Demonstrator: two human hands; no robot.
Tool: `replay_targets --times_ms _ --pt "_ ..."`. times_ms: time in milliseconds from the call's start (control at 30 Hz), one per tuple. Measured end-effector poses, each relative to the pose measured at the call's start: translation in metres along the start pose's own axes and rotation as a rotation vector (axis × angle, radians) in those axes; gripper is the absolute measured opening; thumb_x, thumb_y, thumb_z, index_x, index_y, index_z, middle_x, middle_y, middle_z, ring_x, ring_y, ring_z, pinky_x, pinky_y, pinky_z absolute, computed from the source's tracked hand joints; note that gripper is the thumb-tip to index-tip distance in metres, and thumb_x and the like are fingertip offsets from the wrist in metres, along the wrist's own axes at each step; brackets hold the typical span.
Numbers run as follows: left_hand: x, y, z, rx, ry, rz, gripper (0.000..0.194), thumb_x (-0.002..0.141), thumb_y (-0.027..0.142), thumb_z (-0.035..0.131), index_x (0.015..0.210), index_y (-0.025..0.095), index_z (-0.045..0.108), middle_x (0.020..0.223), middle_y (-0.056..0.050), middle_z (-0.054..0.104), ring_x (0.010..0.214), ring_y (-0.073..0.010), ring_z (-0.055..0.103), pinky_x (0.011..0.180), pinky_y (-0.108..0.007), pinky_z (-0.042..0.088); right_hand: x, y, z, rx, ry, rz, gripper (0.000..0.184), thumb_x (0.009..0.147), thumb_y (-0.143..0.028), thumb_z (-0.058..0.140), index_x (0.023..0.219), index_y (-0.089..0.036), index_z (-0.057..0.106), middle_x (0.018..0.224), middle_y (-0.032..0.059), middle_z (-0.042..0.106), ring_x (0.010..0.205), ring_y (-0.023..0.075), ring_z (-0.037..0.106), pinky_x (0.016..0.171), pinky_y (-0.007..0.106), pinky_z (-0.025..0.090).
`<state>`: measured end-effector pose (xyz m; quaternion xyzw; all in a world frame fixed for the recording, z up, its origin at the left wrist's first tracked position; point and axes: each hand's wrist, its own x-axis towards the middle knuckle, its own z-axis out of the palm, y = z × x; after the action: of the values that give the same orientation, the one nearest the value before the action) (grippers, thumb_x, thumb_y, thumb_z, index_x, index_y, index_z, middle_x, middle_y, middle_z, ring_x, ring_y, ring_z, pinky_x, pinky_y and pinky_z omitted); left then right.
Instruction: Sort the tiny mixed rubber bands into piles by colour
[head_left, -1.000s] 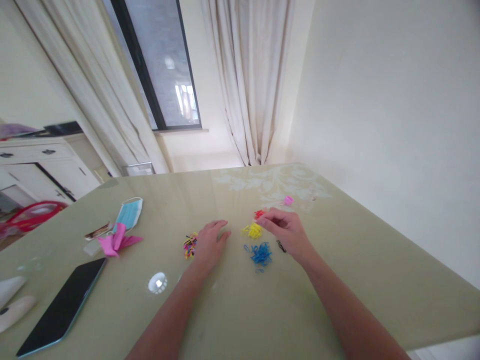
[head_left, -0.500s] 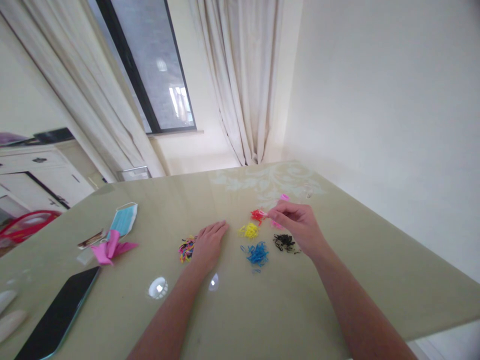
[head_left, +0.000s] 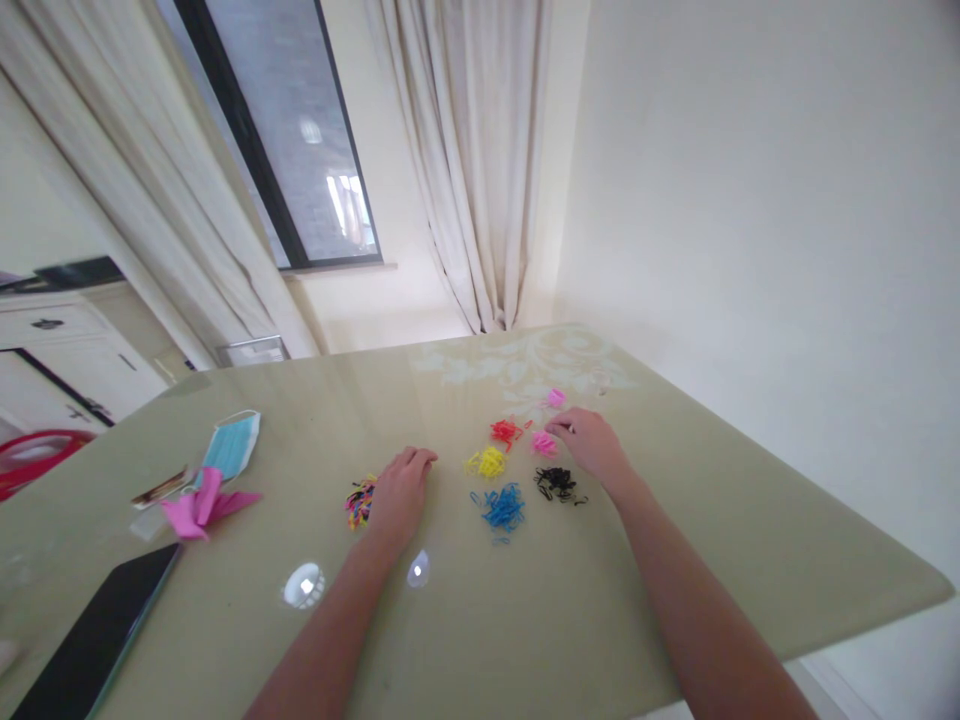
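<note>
Small piles of tiny elastic bands lie on the pale green table (head_left: 525,620): red (head_left: 505,431), yellow (head_left: 486,462), blue (head_left: 501,507), black (head_left: 556,484), pink (head_left: 543,443) and a second pink bit (head_left: 556,397) farther back. A mixed-colour pile (head_left: 358,501) lies just left of my left hand (head_left: 400,492), which rests flat on the table with fingers stretched out. My right hand (head_left: 590,443) sits at the pink pile, fingers curled together at the table surface; what they pinch is too small to see.
At the left lie a blue face mask (head_left: 231,445), a pink folded paper or cloth (head_left: 201,503), a small wrapper (head_left: 159,488) and a dark tablet (head_left: 82,650). A wall runs close along the table's right edge. Curtains and a window stand behind.
My right hand moved from the yellow and red piles to the right and down to the pink pile. The black pile came into view. My left hand stayed flat.
</note>
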<state>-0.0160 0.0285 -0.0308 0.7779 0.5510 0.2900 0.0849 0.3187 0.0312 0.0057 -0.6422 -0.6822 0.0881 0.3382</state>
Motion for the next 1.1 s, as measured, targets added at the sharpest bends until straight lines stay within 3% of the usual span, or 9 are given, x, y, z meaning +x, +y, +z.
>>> replay_targets --times_ms 133,300,467,567,700,833,900,967,1100 --pt "-0.004 0.012 -0.005 -0.398 0.082 -0.081 0.019 0.096 0.032 0.057 0.102 0.02 0.071 0.101 -0.008 0.076 0.093 -0.0232 0.072 0.089 -0.039 0.058 -0.004 -0.022 -0.005 0.087 0.061 0.053 0.02 0.094 -0.028 0.065 0.084 -0.026 0.083 0.092 0.0084 0.079 0.082 0.0259 0.069 0.076 0.037 0.048" --pt "-0.008 0.034 -0.011 -0.846 0.044 -0.154 0.025 0.084 0.04 0.074 0.099 0.02 0.072 0.097 -0.006 0.08 0.092 -0.0212 0.076 0.088 -0.036 0.061 -0.02 -0.071 0.015 0.422 -0.141 -0.096 0.02 0.091 -0.037 0.071 0.093 -0.022 0.083 0.082 0.0041 0.076 0.069 0.0181 0.062 0.064 0.03 0.045" --pt "-0.011 0.046 -0.012 -0.98 -0.009 -0.152 0.025 0.08 0.037 0.08 0.096 0.02 0.072 0.093 -0.005 0.08 0.088 -0.0205 0.076 0.085 -0.034 0.062 -0.035 -0.097 0.043 0.512 -0.227 -0.142 0.018 0.087 -0.037 0.076 0.087 -0.02 0.082 0.073 0.0019 0.07 0.066 0.0152 0.054 0.061 0.028 0.039" --pt "-0.012 0.05 -0.011 -0.985 -0.028 -0.149 0.027 0.08 0.04 0.08 0.096 0.02 0.071 0.093 -0.005 0.08 0.089 -0.0213 0.077 0.086 -0.035 0.062 -0.038 -0.099 0.044 0.571 -0.239 -0.125 0.019 0.088 -0.036 0.074 0.083 -0.019 0.08 0.07 0.0012 0.067 0.064 0.0149 0.053 0.06 0.028 0.039" --pt "-0.011 0.045 -0.021 -0.75 -0.073 -0.131 0.034 0.084 0.046 0.075 0.107 0.022 0.071 0.104 -0.007 0.08 0.091 -0.024 0.076 0.084 -0.038 0.06 -0.036 -0.099 0.021 0.801 -0.246 -0.027 0.024 0.084 -0.042 0.077 0.081 -0.019 0.078 0.073 0.002 0.069 0.067 0.016 0.058 0.063 0.029 0.044" --pt "-0.012 0.027 -0.039 0.003 0.006 -0.16 0.024 0.093 0.036 0.063 0.107 0.022 0.075 0.112 -0.011 0.076 0.105 -0.0325 0.069 0.094 -0.049 0.05 -0.034 -0.097 -0.01 1.019 -0.135 0.044 0.022 0.08 -0.043 0.083 0.079 -0.021 0.078 0.078 0.0015 0.072 0.073 0.0165 0.062 0.072 0.03 0.049" --pt "-0.015 0.018 -0.044 0.278 -0.026 -0.234 0.024 0.093 0.034 0.061 0.108 0.021 0.076 0.113 -0.013 0.075 0.111 -0.0375 0.065 0.096 -0.054 0.045 -0.034 -0.096 -0.017 1.051 -0.117 0.048 0.021 0.078 -0.042 0.085 0.077 -0.022 0.079 0.074 0.0005 0.071 0.071 0.0161 0.061 0.07 0.03 0.05" --pt "-0.017 0.012 -0.046 0.393 -0.09 -0.282 0.025 0.094 0.033 0.06 0.109 0.021 0.076 0.114 -0.014 0.074 0.113 -0.0387 0.064 0.095 -0.054 0.043 -0.034 -0.095 -0.017 1.047 -0.123 0.053 0.022 0.078 -0.043 0.085 0.076 -0.022 0.079 0.073 0.0005 0.07 0.071 0.0165 0.061 0.07 0.03 0.05" --pt "-0.016 0.008 -0.044 0.414 -0.156 -0.286 0.022 0.098 0.026 0.053 0.1 0.022 0.074 0.108 -0.011 0.075 0.108 -0.0339 0.066 0.091 -0.047 0.041 -0.035 -0.096 -0.011 1.001 -0.14 0.057 0.025 0.077 -0.046 0.085 0.076 -0.022 0.078 0.075 0.0017 0.071 0.073 0.0182 0.063 0.07 0.031 0.052"
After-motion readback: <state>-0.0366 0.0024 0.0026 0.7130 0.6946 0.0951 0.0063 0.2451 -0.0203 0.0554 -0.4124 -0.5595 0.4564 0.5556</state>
